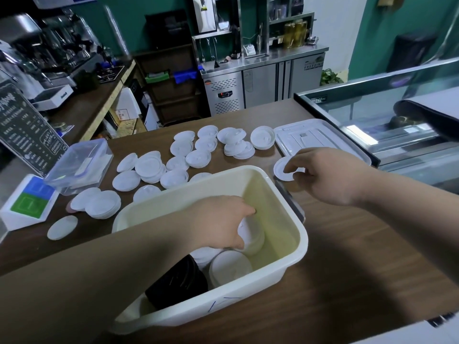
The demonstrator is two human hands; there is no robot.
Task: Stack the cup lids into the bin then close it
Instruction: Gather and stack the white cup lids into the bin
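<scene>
A cream plastic bin (pixel 293 224) stands open on the brown counter. Inside it lie white lid stacks (pixel 231 266) and a black stack (pixel 176 281). My left hand (pixel 221 219) reaches into the bin and grips a tilted stack of white lids (pixel 253 237). My right hand (pixel 330 177) is to the right of the bin, fingers pinching a single white lid (pixel 282 170) that lies on the counter. Several white lids (pixel 198 157) are spread over the counter behind the bin. The bin's white cover (pixel 320 137) lies flat at the back right.
A clear lidded container (pixel 82 165) and a white box with blue and green panels (pixel 27 202) stand at the left. A chalkboard sign (pixel 24 130) leans behind them. A glass display case (pixel 397 112) borders the counter on the right.
</scene>
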